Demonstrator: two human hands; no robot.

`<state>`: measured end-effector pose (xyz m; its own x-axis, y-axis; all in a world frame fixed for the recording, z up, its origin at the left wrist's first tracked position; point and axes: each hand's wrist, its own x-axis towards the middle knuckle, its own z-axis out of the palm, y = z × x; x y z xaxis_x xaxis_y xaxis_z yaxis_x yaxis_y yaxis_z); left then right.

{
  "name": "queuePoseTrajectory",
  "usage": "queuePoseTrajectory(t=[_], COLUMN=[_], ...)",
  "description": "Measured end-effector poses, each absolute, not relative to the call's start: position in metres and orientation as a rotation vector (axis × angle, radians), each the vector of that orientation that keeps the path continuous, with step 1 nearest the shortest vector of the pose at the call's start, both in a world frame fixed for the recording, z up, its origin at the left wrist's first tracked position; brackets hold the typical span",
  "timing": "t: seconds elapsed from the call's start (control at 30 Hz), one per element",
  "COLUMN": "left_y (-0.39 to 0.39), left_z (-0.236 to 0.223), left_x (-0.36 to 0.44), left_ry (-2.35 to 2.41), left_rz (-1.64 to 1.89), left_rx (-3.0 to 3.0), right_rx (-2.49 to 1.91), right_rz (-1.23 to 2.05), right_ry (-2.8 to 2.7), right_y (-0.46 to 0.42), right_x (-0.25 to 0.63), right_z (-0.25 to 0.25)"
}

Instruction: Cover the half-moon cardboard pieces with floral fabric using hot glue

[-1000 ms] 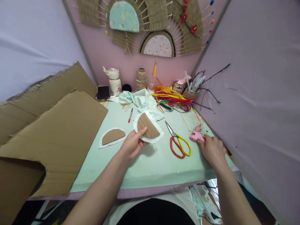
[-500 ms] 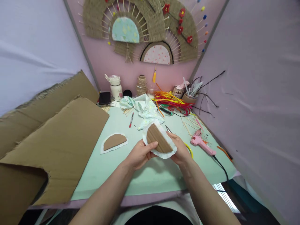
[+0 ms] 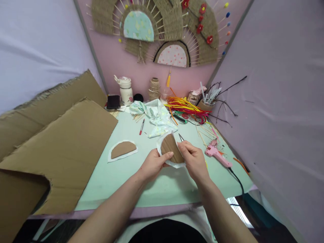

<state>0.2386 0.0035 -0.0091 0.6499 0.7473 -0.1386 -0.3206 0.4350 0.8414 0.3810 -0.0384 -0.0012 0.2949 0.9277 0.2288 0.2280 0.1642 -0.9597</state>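
Note:
Between my hands, above the table, is a half-round cardboard piece (image 3: 170, 148) with a white fabric border (image 3: 160, 143) around it. My left hand (image 3: 155, 163) is closed on its lower left, thumb on the cardboard and fingers underneath. At the right edge my right hand (image 3: 193, 158) pinches the border, thumb against the cardboard. Scissors (image 3: 181, 137) lie behind my right hand, mostly hidden; only the metal tip and a bit of yellow handle show. A second half-round cardboard piece (image 3: 123, 149) on white fabric rests on the table to the left.
Big cardboard sheets (image 3: 73, 145) cover the left side. A pink glue gun (image 3: 217, 154) with a cord lies at right. Farther back are crumpled floral fabric (image 3: 157, 114), a red pen (image 3: 142, 127), coloured pipe cleaners (image 3: 184, 105), a twine spool (image 3: 154, 89) and a white bottle (image 3: 126, 91).
My right hand has shifted up and over the right edge of the cardboard piece, its thumb now on the border. My left hand keeps its hold. The view has tilted slightly.

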Motion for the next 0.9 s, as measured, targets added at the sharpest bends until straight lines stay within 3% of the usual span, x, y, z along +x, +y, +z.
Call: queuePoseTrajectory(t=[0.27,0.6,0.73,0.9], left_y=[0.002,0.001,0.001,0.0], left_z=[-0.025,-0.015,-0.017,-0.018], left_x=[0.241,0.242,0.243,0.245], left_ry=[0.688,0.622,0.636,0.635], left_rz=[0.773,0.784,0.8,0.847], left_rx=[1.079,0.908,0.903,0.838], right_rx=[-1.465,-1.373,-1.401,-1.421], right_rz=[0.145,0.756,0.684,0.335], right_ry=[-1.419,-1.182,-1.295,-1.393], right_y=[-0.041,-0.044,-0.045,-0.049], right_x=[0.373,0.403,0.399,0.388], right_z=[-0.011,-0.01,-0.01,-0.017])
